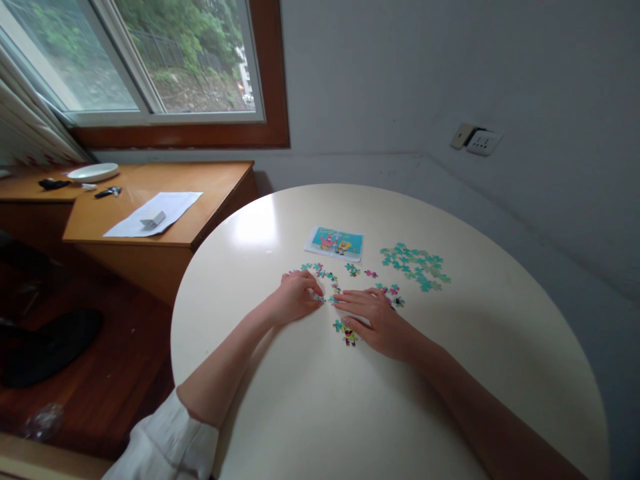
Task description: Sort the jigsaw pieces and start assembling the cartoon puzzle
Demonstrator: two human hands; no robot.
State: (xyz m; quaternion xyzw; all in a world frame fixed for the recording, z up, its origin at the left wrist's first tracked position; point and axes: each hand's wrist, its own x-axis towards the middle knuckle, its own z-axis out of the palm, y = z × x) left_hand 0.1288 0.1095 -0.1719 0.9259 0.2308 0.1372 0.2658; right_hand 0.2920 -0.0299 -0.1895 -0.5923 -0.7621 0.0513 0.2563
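Both my hands rest on a round cream table (310, 413) among small jigsaw pieces. My left hand (296, 297) is curled, its fingertips pinching a small piece (321, 299) on the tabletop. My right hand (376, 320) lies flat with fingers stretched toward the left hand, touching pieces beside it. A yellow cartoon piece (349, 335) sits just below the right thumb. More loose pieces (325, 273) lie beyond the hands. A heap of teal pieces (416, 265) is off to the right. A small reference picture (335, 242) lies flat farther back.
A wooden desk (210, 193) stands at the left under a window, with a sheet of paper (155, 213), a white plate (93, 173) and small items. A wall socket (477, 140) is on the grey wall. A dark object (50, 343) lies on the wooden floor.
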